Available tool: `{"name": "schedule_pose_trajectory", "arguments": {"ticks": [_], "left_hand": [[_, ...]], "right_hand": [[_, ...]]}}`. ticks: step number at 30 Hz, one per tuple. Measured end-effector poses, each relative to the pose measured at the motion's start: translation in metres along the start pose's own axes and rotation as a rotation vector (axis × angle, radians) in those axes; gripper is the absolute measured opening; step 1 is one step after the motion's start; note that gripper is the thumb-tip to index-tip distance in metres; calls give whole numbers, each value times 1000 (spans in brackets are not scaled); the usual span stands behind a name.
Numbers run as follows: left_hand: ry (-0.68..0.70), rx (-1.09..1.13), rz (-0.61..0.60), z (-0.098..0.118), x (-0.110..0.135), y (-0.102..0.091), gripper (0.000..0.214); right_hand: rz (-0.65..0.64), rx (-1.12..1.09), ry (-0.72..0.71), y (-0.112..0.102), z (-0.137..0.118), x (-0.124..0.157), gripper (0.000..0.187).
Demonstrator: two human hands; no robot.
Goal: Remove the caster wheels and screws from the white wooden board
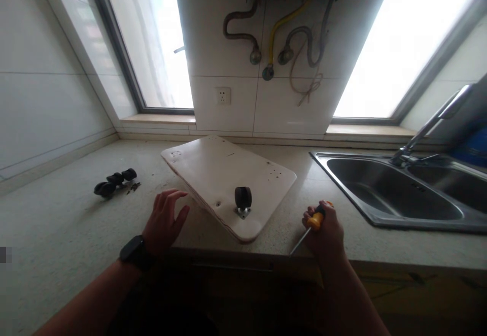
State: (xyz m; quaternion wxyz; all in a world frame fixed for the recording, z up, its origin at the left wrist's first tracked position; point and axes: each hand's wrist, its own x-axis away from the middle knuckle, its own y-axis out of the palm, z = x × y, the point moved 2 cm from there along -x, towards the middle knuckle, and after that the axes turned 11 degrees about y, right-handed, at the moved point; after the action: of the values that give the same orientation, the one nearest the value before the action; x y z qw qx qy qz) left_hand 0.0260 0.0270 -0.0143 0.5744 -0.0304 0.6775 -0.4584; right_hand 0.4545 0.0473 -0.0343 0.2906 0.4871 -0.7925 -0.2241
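Note:
A pale board [224,173] with rounded corners lies flat on the counter in front of me. One black caster wheel [242,199] stands upright on its metal plate at the board's near corner. Small holes show near the other corners. My right hand [325,229] is closed around a screwdriver [315,221] with a yellow and black handle, its shaft pointing down and left, apart from the board. Beside the board's left edge, my left hand [165,219] is empty, its fingers curved and the thumb apart. Several loose caster wheels [114,179] lie further left, beside a small pile of screws [133,188].
A steel double sink [395,189] with a faucet [422,133] is set into the counter [68,224] on the right. Pipes and a yellow hose [279,24] run down the tiled wall above a socket [222,95]. Windows flank this wall section.

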Motion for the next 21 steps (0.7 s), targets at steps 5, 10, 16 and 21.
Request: {"name": "schedule_pose_trajectory", "arguments": {"ticks": [5,10,16,21], "left_hand": [[175,175,-37,67,-33,-8,33],[128,332,-151,111,-52,3,86],[97,217,-153,125,-53,19,99],[110,240,-200,116,-52,13,95]], "right_hand": [[58,31,-144,4,-2,8,33],[75,40,-262,18,-13,23,35],[58,37,-389,61,-23,35,32],[-38,84,-509,104,-32,51,39]]}}
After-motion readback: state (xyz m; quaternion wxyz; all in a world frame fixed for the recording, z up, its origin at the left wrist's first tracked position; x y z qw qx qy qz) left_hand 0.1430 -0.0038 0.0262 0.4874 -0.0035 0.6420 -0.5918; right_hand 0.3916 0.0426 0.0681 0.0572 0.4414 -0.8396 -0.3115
